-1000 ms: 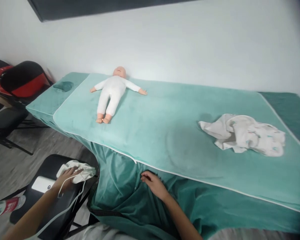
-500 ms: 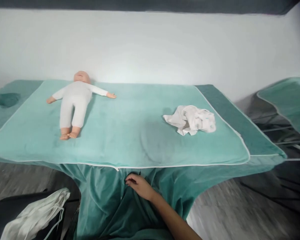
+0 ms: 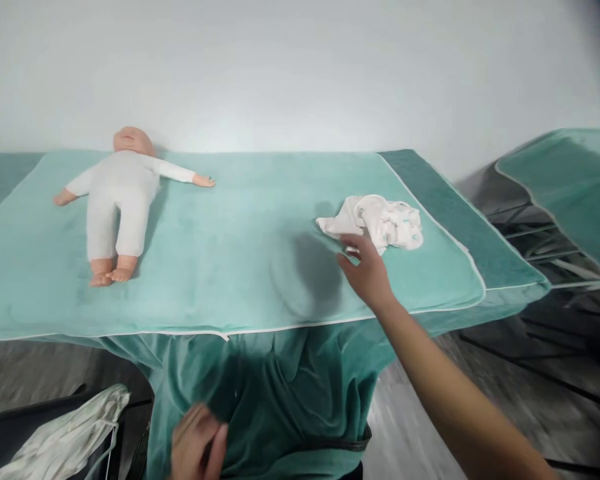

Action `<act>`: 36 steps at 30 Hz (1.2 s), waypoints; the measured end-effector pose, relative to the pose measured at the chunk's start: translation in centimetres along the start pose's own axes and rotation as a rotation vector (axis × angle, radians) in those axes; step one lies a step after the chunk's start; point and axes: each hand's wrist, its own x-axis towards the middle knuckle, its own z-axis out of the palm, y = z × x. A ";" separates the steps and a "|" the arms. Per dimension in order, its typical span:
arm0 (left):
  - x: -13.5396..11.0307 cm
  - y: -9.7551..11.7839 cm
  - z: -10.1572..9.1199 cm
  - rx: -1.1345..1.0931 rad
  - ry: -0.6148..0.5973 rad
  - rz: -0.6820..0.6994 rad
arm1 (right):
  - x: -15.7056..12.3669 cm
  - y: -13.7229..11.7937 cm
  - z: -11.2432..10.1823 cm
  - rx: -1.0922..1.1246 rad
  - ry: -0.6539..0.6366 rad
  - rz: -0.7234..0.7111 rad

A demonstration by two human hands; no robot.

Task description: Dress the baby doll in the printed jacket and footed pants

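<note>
From where I stand, the crumpled white cloth with the small printed marks (image 3: 401,224) lies toward the right end of the green-covered massage table (image 3: 230,267), a little in from the right edge of its pale cover and roughly midway between the back and front edges. The right hand (image 3: 366,270) reaches in over the front edge, fingers parted and gripping nothing; its fingertips overlap the cloth's near side, though I can't tell whether they touch. The left hand (image 3: 197,443) is well apart from that cloth, down in front of the table's front edge, fingers loosely curled and blurred, so I can't say whether they enclose anything. Toward the left end, a baby doll in white (image 3: 123,193) lies on its back, arms spread, head by the back edge and feet toward the front
</note>
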 end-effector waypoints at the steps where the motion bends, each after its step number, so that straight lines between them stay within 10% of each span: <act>1: 2.3 -0.5 1.6 0.013 0.149 0.135 | 1.2 0.6 -0.2 -0.076 0.008 -0.055; 6: 15.8 -1.8 5.5 0.160 0.220 0.416 | 4.2 2.8 -0.7 -0.578 -0.081 -0.181; 10: 23.6 -4.2 4.8 0.246 0.062 0.230 | 4.9 4.8 -0.2 -0.653 -0.031 -0.138; 15: 29.7 -9.2 4.1 -0.077 0.008 -0.141 | 7.4 2.9 2.1 -0.217 0.337 0.086; 19: 30.9 -11.2 3.7 -0.659 0.050 -0.302 | 8.5 -4.1 6.2 0.184 0.274 -0.003; 26: 29.7 -12.1 2.9 -1.193 0.238 -0.237 | 3.3 -11.9 13.9 0.118 -0.431 -0.537; 33: 30.1 -12.1 2.9 -1.135 0.288 -0.380 | 1.9 -6.8 9.5 -0.017 -0.027 -0.298; 36: 30.1 -12.2 2.5 -1.214 0.301 -0.396 | 1.9 -4.9 8.7 -0.080 -0.066 -0.106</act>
